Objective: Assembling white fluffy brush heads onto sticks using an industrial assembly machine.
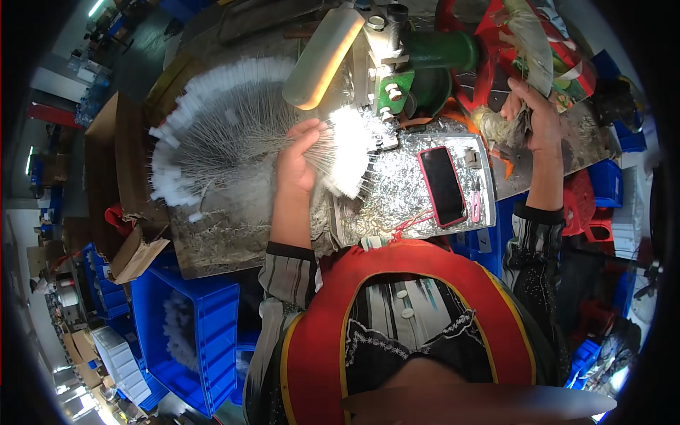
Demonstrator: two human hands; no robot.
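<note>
My left hand (300, 159) is closed around a bunch of thin wires with white ends (347, 159), which are glaring under a bright lamp. Behind it a large fan of similar white-tipped wires (227, 134) spreads over the worktable. Just beyond the bunch stands a green hand-operated press (393, 88) with bolts on its front. My right hand (540, 117) has its fingers curled round the wheel rim (531, 46), wrapped in pale film, on the press's right side. Part of the grip is hidden by the wrapping.
A foil-covered board (382, 202) bears a phone in a pink case (442, 185) and small pink-handled snips (475, 205). A yellowish bottle (322, 60) lies beside the press. Cardboard boxes (131, 156) border the table's left; below stands a blue bin (216, 340).
</note>
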